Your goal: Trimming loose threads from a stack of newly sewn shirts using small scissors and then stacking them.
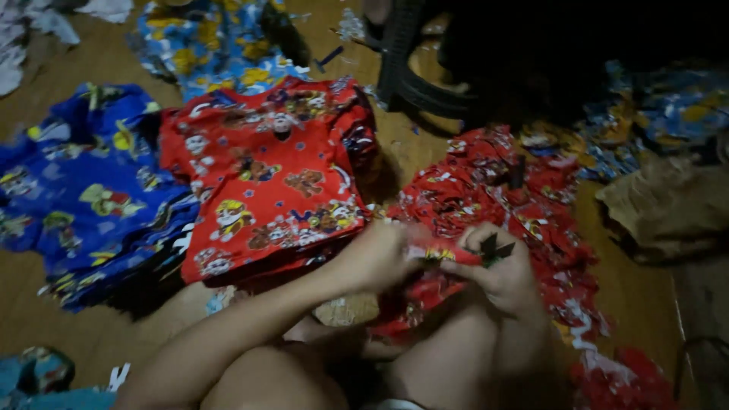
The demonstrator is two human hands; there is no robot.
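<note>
Head view: crumpled red cartoon-print garment (433, 262)

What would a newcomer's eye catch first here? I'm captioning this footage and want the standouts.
The stack of red cartoon-print shirts at centre, flanked by blue printed shirts at left. Lower down, the left hand and right hand, which grips a small dark tool, hold a red garment between them.

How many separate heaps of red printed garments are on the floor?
2: a flat stack of red shirts left of centre, and a loose red pile right of it, under both hands. More may be hidden beneath.
</note>
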